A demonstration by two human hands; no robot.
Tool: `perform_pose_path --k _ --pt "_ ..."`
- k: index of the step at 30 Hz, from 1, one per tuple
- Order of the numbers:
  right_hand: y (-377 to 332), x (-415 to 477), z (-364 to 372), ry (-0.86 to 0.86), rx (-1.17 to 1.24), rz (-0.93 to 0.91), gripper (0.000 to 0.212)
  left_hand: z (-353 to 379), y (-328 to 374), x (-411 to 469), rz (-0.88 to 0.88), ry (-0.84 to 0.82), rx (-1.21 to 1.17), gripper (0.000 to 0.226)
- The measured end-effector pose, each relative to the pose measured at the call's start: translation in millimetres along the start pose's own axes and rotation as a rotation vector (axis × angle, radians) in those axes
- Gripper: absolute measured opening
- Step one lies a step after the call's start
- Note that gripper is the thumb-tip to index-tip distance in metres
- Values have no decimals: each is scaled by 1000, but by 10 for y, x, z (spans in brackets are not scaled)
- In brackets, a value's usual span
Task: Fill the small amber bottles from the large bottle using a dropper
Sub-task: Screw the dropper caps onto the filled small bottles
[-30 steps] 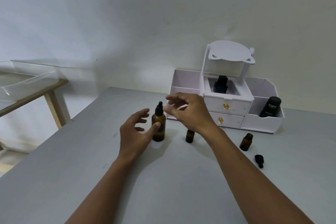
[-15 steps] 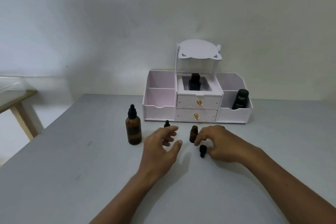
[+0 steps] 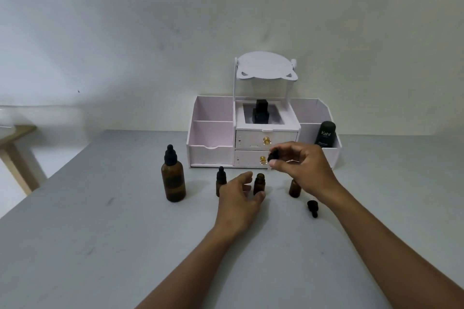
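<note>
A large amber bottle [image 3: 173, 179] with a black dropper cap stands on the grey table [image 3: 100, 246] at the left. Three small amber bottles stand in a row: one capped [image 3: 220, 180], one uncapped [image 3: 258, 183] in the middle, one uncapped [image 3: 294, 188] at the right. My right hand [image 3: 301, 165] holds a black dropper cap [image 3: 273, 155] above and a little right of the middle bottle. My left hand [image 3: 241, 198] curls around the middle bottle, thumb touching its base. Another black dropper cap [image 3: 312, 208] lies on the table.
A white and pink desk organiser [image 3: 212, 133] with two drawers and a small mirror stands behind the bottles, against the wall. It holds a black bottle [image 3: 261, 111] in the centre and a black tube [image 3: 325, 134] at the right. A wooden table [image 3: 15, 148] is at far left.
My right hand has picked a dropper cap off the table and lifted it above the middle bottle. My left hand moved closer around that bottle. The camera view shifted slightly.
</note>
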State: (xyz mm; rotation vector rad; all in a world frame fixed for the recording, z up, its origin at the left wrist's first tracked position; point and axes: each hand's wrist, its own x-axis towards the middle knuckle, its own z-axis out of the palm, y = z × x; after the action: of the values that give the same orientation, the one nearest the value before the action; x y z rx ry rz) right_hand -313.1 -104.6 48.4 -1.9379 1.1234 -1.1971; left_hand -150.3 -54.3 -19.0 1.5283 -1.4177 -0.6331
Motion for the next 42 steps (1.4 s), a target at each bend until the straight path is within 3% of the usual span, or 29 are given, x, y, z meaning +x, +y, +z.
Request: perform_pose_path --k 5,8,14,18,25,29,34,38,42 --pt "85 80 83 0 59 53 26 36 8 41 -20 6 -38 59" --pt "127 103 140 -33 64 71 24 36 15 45 -4 -5 -39 46" --pt "194 100 197 -148 -136 112 29 28 12 48 39 -7 -22 28" --pt "172 95 202 -193 -185 67 38 27 5 45 50 -8 -20 29" --pt "156 110 191 -151 -193 19 21 23 34 30 45 -5 -7 31" --pt "144 104 173 -147 -167 1 34 25 24 39 53 -1 8 31" --pt "175 109 203 -147 -201 -10 24 29 27 30 44 -6 -3 32" --pt "165 106 202 -117 -161 -6 32 25 33 31 47 -9 0 33" --pt "166 99 197 -110 -153 -19 17 21 19 34 41 -5 -10 31"
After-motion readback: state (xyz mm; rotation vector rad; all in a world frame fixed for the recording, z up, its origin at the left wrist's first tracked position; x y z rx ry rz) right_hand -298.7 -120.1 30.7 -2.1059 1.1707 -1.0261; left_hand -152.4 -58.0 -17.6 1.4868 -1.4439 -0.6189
